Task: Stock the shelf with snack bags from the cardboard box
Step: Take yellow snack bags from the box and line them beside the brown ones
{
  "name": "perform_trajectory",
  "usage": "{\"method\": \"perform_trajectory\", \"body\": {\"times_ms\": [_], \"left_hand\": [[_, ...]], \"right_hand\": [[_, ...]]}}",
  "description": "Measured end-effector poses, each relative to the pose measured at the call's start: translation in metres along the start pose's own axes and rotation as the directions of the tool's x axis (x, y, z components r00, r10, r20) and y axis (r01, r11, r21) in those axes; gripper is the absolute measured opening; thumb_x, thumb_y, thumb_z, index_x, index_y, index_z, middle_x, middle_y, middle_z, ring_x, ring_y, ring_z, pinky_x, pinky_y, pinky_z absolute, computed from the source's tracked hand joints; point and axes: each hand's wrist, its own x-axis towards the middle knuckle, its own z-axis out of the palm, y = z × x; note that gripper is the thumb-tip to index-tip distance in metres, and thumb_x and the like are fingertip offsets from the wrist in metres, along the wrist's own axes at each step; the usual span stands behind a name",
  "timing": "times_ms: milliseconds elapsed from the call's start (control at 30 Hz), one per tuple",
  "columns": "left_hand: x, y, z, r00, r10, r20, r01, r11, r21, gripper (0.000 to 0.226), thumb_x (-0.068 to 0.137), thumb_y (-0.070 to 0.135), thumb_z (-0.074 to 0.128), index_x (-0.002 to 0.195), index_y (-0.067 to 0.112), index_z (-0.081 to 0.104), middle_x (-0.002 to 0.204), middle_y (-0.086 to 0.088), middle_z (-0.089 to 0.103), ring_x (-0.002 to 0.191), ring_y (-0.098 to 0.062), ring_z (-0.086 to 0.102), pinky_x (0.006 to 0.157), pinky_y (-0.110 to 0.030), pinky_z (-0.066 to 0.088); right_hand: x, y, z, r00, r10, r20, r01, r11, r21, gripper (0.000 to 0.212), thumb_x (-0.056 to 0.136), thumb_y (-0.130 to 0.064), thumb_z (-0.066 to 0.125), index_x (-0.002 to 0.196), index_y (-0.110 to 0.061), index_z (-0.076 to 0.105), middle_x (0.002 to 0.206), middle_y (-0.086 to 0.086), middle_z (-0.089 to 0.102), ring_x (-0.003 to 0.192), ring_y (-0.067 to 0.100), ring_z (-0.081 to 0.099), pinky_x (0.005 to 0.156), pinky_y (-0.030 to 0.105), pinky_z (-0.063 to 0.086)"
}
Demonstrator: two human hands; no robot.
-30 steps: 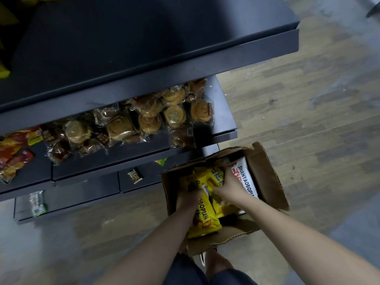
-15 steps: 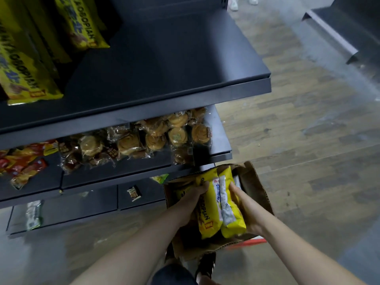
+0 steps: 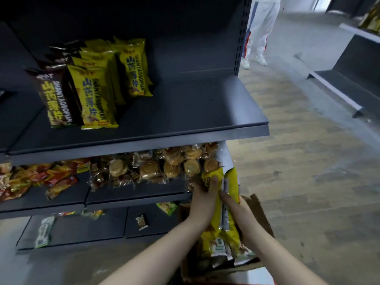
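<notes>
A bundle of yellow snack bags [image 3: 231, 190] stands upright between my two hands, above the open cardboard box [image 3: 260, 214] on the floor. My left hand [image 3: 203, 199] grips the bundle from its left side, fingers wrapped over the front. On the right side my right hand [image 3: 236, 208] clasps the same bags. Higher up, the dark upper shelf [image 3: 195, 112] carries standing yellow bags [image 3: 92, 91] and a brown bag [image 3: 55, 99] at its left; its right half is bare.
The middle shelf [image 3: 133, 194] holds clear packs of round pastries [image 3: 164, 167] and red-orange packets [image 3: 41, 177]. A few small packets lie on the bottom shelf [image 3: 82, 229]. A person in white trousers [image 3: 259, 31] stands down the aisle. Another grey shelf unit [image 3: 349, 79] is at right.
Both hands have lifted the yellow bags up out of the box, from deep inside it to level with the middle shelf. My view has tilted up toward the upper shelf.
</notes>
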Motion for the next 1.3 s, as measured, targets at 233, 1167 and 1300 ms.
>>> {"method": "perform_trajectory", "body": {"times_ms": [233, 1167, 1300], "left_hand": [[-0.021, 0.059, -0.027, 0.929, 0.342, -0.139, -0.365, 0.908, -0.205, 0.03, 0.095, 0.042, 0.046, 0.122, 0.038, 0.035, 0.112, 0.027, 0.049, 0.113, -0.002, 0.047, 0.095, -0.019, 0.033], [0.167, 0.176, -0.192, 0.809, 0.564, -0.169, -0.45, 0.777, 0.441, 0.119, 0.075, 0.032, 0.076, 0.148, 0.018, -0.017, 0.155, 0.0, 0.012, 0.143, -0.021, 0.016, 0.113, -0.036, 0.026], [0.192, 0.178, -0.185, 0.752, 0.563, -0.342, -0.331, 0.772, 0.543, 0.111, 0.076, 0.029, 0.074, 0.149, 0.01, -0.008, 0.145, -0.011, 0.026, 0.135, -0.029, 0.025, 0.112, -0.037, 0.024]], "right_hand": [[-0.002, -0.075, 0.034, 0.942, -0.334, 0.041, 0.33, 0.889, -0.318, 0.024, 0.086, -0.023, 0.069, 0.108, -0.03, 0.061, 0.098, -0.017, 0.071, 0.089, -0.005, 0.067, 0.069, 0.009, 0.05], [0.181, -0.223, 0.203, 0.888, -0.458, -0.046, 0.409, 0.831, -0.377, 0.036, 0.085, -0.042, 0.065, 0.114, -0.023, 0.053, 0.099, -0.003, 0.067, 0.086, 0.012, 0.066, 0.065, 0.027, 0.051], [0.2, -0.219, 0.205, 0.871, -0.472, -0.139, 0.404, 0.848, -0.343, 0.041, 0.084, -0.042, 0.066, 0.117, -0.021, 0.054, 0.103, 0.0, 0.067, 0.092, 0.018, 0.066, 0.079, 0.034, 0.053]]}}
